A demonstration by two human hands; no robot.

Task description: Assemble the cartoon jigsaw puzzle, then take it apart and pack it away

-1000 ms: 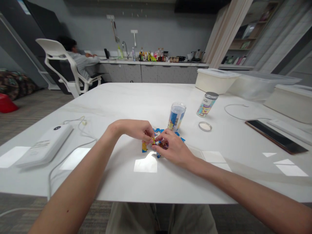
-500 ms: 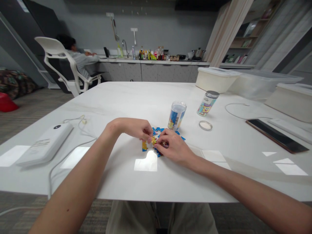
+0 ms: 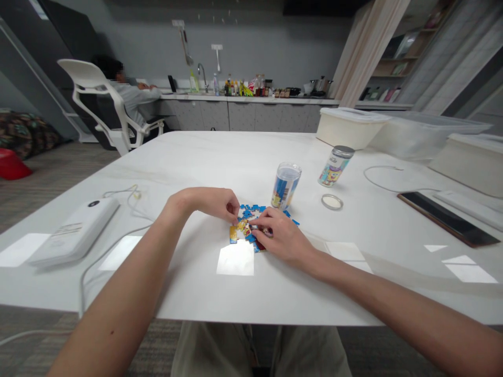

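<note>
A small jigsaw puzzle of blue-edged pieces with a yellow and red cartoon picture lies loosely assembled on the white table. My left hand rests at its upper left, fingers curled just over the pieces. My right hand lies over its right side, fingertips on the pieces near the middle. Whether either hand pinches a piece is too small to tell. Just beyond the puzzle stands a clear cylindrical container with a blue and yellow label.
A cartoon-printed jar with a silver lid and a loose ring lid stand to the right. A white power bank and cable lie left, a phone right. Plastic storage boxes line the far edge. A person sits in a white chair behind.
My left hand has drawn back slightly up and left from the puzzle, showing more of its yellow middle. My right fingers have shifted a little on the pieces.
</note>
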